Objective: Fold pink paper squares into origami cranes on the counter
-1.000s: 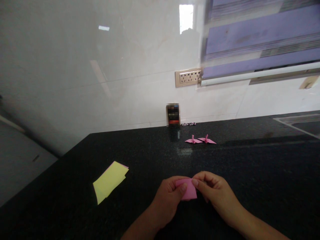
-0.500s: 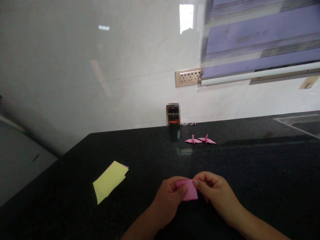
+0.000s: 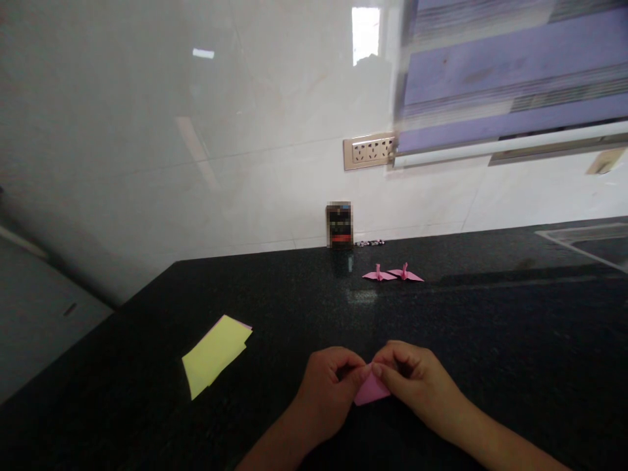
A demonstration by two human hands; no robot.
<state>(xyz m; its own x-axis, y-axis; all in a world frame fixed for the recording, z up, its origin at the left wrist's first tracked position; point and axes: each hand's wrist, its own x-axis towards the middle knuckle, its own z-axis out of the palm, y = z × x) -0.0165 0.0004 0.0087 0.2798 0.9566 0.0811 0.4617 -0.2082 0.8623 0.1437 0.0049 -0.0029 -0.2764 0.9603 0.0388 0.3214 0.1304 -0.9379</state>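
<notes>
A folded piece of pink paper (image 3: 371, 391) is held between my two hands near the front of the black counter. My left hand (image 3: 331, 386) pinches its upper edge with thumb and forefinger. Right beside that grip, the thumb and fingers of my right hand (image 3: 415, 376) pinch the same edge. Both thumbs nearly meet, and my fingers hide the paper's top and sides. Farther back stand two pink paper cranes, a left one (image 3: 378, 275) and a right one (image 3: 405, 275), with their wings touching or nearly so.
Yellow paper sheets (image 3: 216, 356) lie at the left, a pink edge showing beneath. By the wall stands a blurred dark box (image 3: 339, 226), beside a small beaded strand (image 3: 370, 243). A sink edge (image 3: 579, 245) is at the far right. A socket panel (image 3: 367, 152) is on the wall.
The pink paper has been turned and lowered slightly, from a squarish face to a pointed top. My left thumb has slid from its face to the top edge, close to my right thumb.
</notes>
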